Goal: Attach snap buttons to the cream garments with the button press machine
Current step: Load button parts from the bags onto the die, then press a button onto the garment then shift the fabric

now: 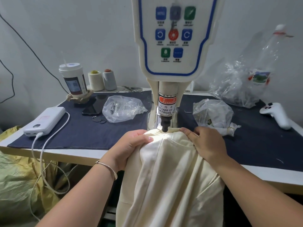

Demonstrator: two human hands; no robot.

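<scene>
Cream garment under the press

Cream knit garment [165, 169] drapes off the counter [78, 154] edge, its top edge beneath the beige button press machine's [170, 66] black punch. Left hand [131, 145] and right hand [206, 143] each grip bunched fabric either side.

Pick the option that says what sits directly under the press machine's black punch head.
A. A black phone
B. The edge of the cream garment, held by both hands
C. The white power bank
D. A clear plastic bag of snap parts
B: the cream garment is pulled up under the black punch head, with the left hand and right hand gripping the fabric on either side of it.
</scene>
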